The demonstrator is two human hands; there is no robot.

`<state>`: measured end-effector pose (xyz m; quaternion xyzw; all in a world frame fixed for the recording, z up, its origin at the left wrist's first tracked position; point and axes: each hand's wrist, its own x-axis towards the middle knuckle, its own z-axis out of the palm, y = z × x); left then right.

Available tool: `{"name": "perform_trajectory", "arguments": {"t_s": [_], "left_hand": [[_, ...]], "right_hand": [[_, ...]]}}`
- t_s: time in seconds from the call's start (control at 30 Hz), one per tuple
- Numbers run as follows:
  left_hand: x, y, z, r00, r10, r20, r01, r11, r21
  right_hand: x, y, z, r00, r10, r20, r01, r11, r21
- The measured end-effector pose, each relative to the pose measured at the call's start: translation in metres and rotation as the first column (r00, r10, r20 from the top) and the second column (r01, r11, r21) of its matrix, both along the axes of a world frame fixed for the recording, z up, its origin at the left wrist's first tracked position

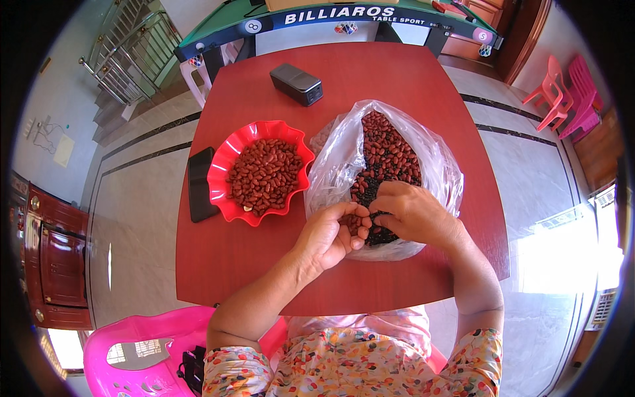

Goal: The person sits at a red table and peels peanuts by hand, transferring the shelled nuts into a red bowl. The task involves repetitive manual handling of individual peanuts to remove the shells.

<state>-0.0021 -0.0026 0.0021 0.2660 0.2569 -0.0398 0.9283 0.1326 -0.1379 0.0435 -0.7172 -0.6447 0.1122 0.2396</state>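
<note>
Before me lies an open clear plastic bag (441, 159) holding red kidney beans (392, 154) mixed with small black beans (373, 189). My left hand (330, 235) is cupped, palm up, at the bag's near left edge, with several red beans (351, 223) in it. Just to its right, my right hand (412, 213) reaches into the bag over the black beans, fingers bent and pinched together. Whether a bean is between those fingertips is hidden. Left of the bag, a red wavy-rimmed bowl (218, 171) contains a heap of red beans (265, 173).
A black smartphone (198, 186) lies on the red table (238, 268), partly beneath the bowl's rim. Farther back sits a dark grey box-shaped device (296, 83). A billiard table (342, 17) stands beyond the far edge. A pink plastic chair (149, 327) is at my left.
</note>
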Motion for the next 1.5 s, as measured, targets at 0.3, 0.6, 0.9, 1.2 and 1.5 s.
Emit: {"name": "perform_trajectory", "arguments": {"t_s": [0.3, 0.6, 0.9, 1.2, 1.5], "left_hand": [[0.001, 0.0, 0.0, 1.0, 0.011, -0.013, -0.011, 1.0, 0.007], [0.001, 0.001, -0.001, 1.0, 0.002, -0.01, -0.002, 1.0, 0.014], [0.0, -0.001, 0.0, 1.0, 0.013, -0.014, -0.013, 1.0, -0.003], [0.0, -0.001, 0.002, 1.0, 0.012, -0.012, -0.013, 1.0, -0.019], [0.0, -0.001, 0.001, 1.0, 0.015, -0.004, -0.015, 1.0, -0.013]], "right_hand": [[-0.004, -0.001, -0.007, 0.997, 0.038, 0.064, -0.03, 0.992, -0.119], [-0.003, 0.003, -0.016, 0.996, -0.006, 0.091, 0.015, 0.996, -0.091], [-0.002, 0.003, -0.017, 0.997, -0.009, 0.078, 0.014, 0.998, -0.061], [-0.002, 0.004, -0.014, 0.996, -0.015, 0.086, 0.014, 1.0, 0.005], [-0.002, 0.004, -0.011, 0.995, -0.045, 0.084, 0.046, 0.999, -0.01]]}}
